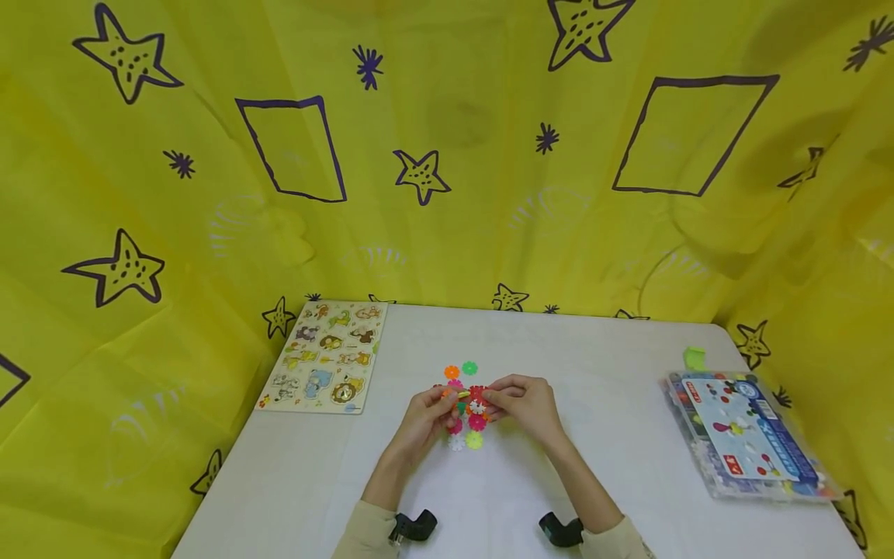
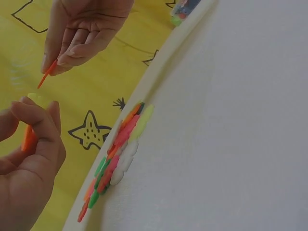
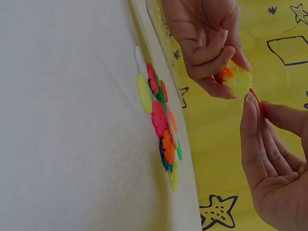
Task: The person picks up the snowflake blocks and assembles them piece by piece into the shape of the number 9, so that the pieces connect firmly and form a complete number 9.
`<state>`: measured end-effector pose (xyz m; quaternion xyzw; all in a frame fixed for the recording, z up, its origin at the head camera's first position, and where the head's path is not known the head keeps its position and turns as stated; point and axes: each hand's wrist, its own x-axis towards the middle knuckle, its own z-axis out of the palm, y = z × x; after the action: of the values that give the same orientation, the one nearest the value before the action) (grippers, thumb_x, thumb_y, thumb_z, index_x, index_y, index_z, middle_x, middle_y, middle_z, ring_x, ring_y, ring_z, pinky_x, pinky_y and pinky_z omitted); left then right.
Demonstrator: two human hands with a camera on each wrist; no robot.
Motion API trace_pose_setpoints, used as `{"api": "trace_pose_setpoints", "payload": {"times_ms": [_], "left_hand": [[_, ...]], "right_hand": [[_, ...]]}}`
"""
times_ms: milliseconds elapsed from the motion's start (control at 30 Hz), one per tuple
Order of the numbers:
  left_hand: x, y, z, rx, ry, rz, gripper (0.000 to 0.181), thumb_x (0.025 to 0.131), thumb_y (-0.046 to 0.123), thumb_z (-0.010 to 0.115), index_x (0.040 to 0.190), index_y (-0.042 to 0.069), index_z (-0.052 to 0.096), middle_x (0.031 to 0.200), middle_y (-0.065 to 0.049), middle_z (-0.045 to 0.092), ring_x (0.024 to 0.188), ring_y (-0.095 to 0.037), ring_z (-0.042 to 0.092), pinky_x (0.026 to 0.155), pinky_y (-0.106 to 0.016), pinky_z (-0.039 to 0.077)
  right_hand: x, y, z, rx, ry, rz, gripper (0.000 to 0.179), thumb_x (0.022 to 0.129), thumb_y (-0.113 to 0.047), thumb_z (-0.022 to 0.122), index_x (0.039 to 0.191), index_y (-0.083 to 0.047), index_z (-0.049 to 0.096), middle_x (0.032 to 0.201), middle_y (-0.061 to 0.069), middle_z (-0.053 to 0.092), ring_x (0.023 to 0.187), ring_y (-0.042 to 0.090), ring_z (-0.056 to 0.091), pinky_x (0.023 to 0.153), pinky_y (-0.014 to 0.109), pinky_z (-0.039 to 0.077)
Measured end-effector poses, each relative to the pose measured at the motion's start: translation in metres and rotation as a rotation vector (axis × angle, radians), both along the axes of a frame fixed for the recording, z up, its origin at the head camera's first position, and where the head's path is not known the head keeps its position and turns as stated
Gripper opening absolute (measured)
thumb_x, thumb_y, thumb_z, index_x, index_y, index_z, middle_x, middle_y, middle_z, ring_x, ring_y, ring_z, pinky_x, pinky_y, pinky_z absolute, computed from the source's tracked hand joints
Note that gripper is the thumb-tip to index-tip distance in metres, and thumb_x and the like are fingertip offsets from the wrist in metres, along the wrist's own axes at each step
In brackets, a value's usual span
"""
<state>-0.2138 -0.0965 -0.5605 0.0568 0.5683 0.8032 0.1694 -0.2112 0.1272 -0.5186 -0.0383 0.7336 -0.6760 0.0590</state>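
My left hand (image 1: 417,427) pinches a yellow flower-shaped plastic disc (image 3: 238,83) together with an orange disc (image 2: 29,138), which is partly hidden by the fingers. Opposite it, my right hand (image 1: 527,407) holds a red disc (image 2: 47,73) between thumb and fingertips. In the right wrist view the red disc's edge is right at the rim of the yellow one. Both hands are raised over a loose cluster of notched discs (image 3: 160,119) in pink, orange, green, white and yellow, lying on the white table (image 1: 489,505).
An animal puzzle board (image 1: 321,357) lies at the table's back left. At the right is a clear plastic case (image 1: 754,435) of coloured pieces with a printed sheet on top, and a light green object (image 1: 694,358) behind it. A yellow patterned curtain (image 1: 475,233) surrounds the table.
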Motion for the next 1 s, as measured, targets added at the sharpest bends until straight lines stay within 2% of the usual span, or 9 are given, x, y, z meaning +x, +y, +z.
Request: {"api": "trace_pose_setpoints", "payload": {"times_ms": [300, 500, 667, 1000], "left_hand": [[0.0013, 0.0026, 0.0005, 0.008, 0.002, -0.022, 0.035, 0.107, 0.014, 0.06, 0.129, -0.013, 0.061, 0.094, -0.006, 0.063, 0.077, -0.009, 0.056, 0.068, -0.016, 0.049], [0.0015, 0.0025, 0.0002, -0.001, 0.013, -0.027, 0.037, 0.106, 0.015, 0.062, 0.129, -0.013, 0.061, 0.098, -0.01, 0.063, 0.078, -0.01, 0.056, 0.068, -0.016, 0.049], [0.0018, 0.0019, -0.002, -0.036, 0.026, -0.039, 0.037, 0.104, 0.016, 0.066, 0.125, -0.014, 0.065, 0.087, -0.007, 0.063, 0.074, -0.011, 0.055, 0.068, -0.018, 0.05], [0.0067, 0.0035, -0.0007, -0.021, 0.044, -0.046, 0.039, 0.103, 0.018, 0.067, 0.124, -0.015, 0.065, 0.082, -0.003, 0.064, 0.072, -0.011, 0.056, 0.069, -0.02, 0.05]], "right_hand": [[0.0014, -0.0048, -0.0001, -0.024, 0.018, -0.02, 0.021, 0.091, -0.008, 0.081, 0.101, 0.009, 0.073, 0.088, 0.02, 0.077, 0.077, 0.041, 0.076, 0.073, 0.055, 0.061], [0.0017, -0.0055, 0.0004, -0.001, 0.02, -0.039, 0.017, 0.09, -0.007, 0.082, 0.098, 0.006, 0.076, 0.084, 0.019, 0.076, 0.076, 0.043, 0.075, 0.072, 0.054, 0.061], [0.0017, -0.0057, -0.0008, 0.014, 0.03, -0.037, 0.015, 0.089, -0.006, 0.082, 0.097, 0.006, 0.078, 0.085, 0.02, 0.076, 0.076, 0.046, 0.074, 0.07, 0.053, 0.061], [0.0036, -0.0095, -0.0014, 0.018, 0.038, -0.055, 0.012, 0.087, -0.004, 0.083, 0.094, 0.005, 0.079, 0.085, 0.019, 0.077, 0.069, 0.033, 0.076, 0.068, 0.05, 0.062]]}}
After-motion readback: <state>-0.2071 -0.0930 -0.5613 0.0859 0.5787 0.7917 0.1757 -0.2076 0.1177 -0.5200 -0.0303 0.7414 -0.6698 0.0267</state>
